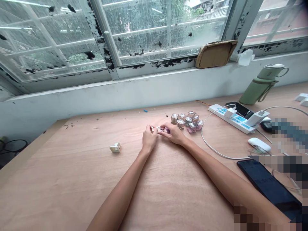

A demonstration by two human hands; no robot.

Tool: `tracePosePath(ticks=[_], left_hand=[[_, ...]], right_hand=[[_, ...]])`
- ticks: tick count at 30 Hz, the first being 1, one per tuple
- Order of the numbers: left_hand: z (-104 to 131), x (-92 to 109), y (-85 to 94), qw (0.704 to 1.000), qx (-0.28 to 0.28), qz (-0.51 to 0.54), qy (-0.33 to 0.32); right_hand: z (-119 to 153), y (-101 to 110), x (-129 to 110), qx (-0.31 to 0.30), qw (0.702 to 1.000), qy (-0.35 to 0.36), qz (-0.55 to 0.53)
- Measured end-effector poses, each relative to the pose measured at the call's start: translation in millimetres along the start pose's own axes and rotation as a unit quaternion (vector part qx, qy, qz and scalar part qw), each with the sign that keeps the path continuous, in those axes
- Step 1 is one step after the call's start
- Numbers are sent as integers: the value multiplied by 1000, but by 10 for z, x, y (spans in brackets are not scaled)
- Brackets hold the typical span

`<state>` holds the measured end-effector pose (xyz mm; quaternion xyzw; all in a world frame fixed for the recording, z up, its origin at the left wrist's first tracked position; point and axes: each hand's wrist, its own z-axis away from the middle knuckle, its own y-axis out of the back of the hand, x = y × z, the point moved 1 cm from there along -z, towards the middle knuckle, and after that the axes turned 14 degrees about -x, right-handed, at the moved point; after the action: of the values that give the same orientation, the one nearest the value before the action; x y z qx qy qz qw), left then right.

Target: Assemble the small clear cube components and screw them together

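Observation:
Both hands meet over the middle of the wooden table. My left hand (150, 138) is closed, its fingers pinching a small whitish piece (158, 128). From the right, my right hand (173, 134) closes its fingers on a small dark purple piece (167, 130) beside it. The two pieces lie close together, and the fingers cover most of them. Just right of my right hand stands a cluster of small clear hexagonal containers (188, 120) with pale labels. A small cream-coloured block (115, 147) sits on the table to the left of my left hand.
A white power strip (231, 119) with plugs and looping cables lies at the right, near a green bottle (258, 86). A phone (269, 186) and a white case (259, 145) are nearer. A tiny blue piece (145, 111) lies near the wall.

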<state>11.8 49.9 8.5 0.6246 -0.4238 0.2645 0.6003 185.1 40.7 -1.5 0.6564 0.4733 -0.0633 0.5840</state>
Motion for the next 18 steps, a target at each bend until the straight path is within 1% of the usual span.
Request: tracePosePath(ticks=[2, 6, 9, 14, 18], left_hand=[[-5, -11, -1, 1000, -2, -15, 0], [-8, -18, -2, 998, -43, -47, -1], [2, -12, 5, 996, -60, -64, 0], [27, 19, 23, 994, -74, -75, 9], [55, 58, 35, 993, -98, -66, 9]], right_hand=[[5, -4, -23, -3, 1000, 13, 10], [1, -21, -24, -8, 999, 27, 18], [-5, -33, 7, -9, 999, 35, 13], [-13, -45, 68, -2, 998, 56, -1], [-19, -49, 104, 12, 998, 67, -13]])
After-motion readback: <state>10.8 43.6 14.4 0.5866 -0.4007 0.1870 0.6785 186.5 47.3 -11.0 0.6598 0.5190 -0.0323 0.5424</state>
